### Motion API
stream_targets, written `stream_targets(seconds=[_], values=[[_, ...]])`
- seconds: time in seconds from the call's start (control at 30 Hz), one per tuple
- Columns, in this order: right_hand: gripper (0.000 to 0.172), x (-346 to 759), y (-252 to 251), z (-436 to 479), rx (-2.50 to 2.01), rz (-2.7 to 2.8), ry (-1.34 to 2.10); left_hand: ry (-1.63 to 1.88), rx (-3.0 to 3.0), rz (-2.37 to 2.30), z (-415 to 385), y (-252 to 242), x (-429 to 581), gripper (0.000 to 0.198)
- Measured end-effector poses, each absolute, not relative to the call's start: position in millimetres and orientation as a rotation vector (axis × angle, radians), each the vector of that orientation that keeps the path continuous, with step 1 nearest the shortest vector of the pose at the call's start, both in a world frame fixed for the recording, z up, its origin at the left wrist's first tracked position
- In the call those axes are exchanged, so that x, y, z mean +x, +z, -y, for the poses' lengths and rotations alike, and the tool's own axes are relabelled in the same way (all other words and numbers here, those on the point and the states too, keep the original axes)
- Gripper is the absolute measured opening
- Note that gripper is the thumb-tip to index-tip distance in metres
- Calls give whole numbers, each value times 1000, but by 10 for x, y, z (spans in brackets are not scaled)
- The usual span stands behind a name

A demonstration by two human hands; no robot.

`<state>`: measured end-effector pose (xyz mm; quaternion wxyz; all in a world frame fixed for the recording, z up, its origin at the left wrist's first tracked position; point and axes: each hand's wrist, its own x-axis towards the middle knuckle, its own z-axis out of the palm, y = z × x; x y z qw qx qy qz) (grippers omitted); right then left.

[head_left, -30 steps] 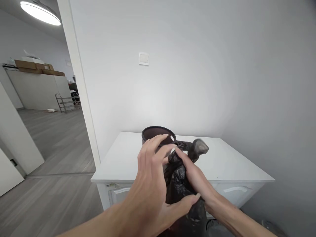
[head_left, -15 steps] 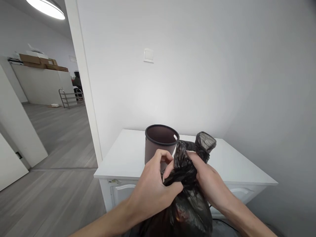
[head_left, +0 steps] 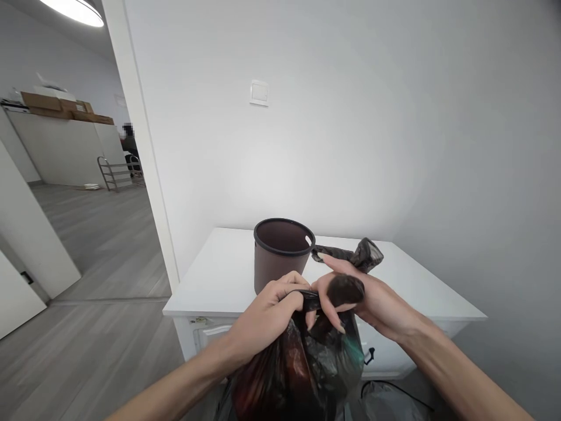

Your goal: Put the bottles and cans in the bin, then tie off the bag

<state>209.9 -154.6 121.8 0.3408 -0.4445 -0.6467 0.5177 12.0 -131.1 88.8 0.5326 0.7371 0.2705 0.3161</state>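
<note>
A filled black plastic bag [head_left: 302,362] hangs in front of the white cabinet, with reddish and green contents showing dimly through it. My left hand [head_left: 278,304] is closed on the gathered neck of the bag. My right hand [head_left: 346,292] grips the bag's neck from the other side, its fingers curled round the dark plastic and a tuft poking out between them. Behind my hands a brown trash can [head_left: 280,254] with a black rim stands upright. Past my right hand lies a rolled black plastic bag [head_left: 366,256] on the cabinet top.
The white cabinet [head_left: 210,275] stands against a wall with a light switch [head_left: 259,93]. At left, a doorway opens on a room with cardboard boxes [head_left: 56,105], a metal rack [head_left: 116,174] and a seated person [head_left: 129,143]. A clear plastic bag [head_left: 390,403] lies at lower right.
My left hand has closed from a loose curl onto the bag's neck. My right hand has turned, its fingers now wrapped through the plastic. The bag's upright loop has been pulled down.
</note>
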Motion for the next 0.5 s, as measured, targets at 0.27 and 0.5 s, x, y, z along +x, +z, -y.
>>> stream_targets(seconds=[0.27,0.5], values=[[39,2310,1315,1672,-1037,2160,995,732,1588,-702,1278,866,118,18],[13,2370,967,1730,-1145,2059,95,822,1821,-679,1342,948,198,24]])
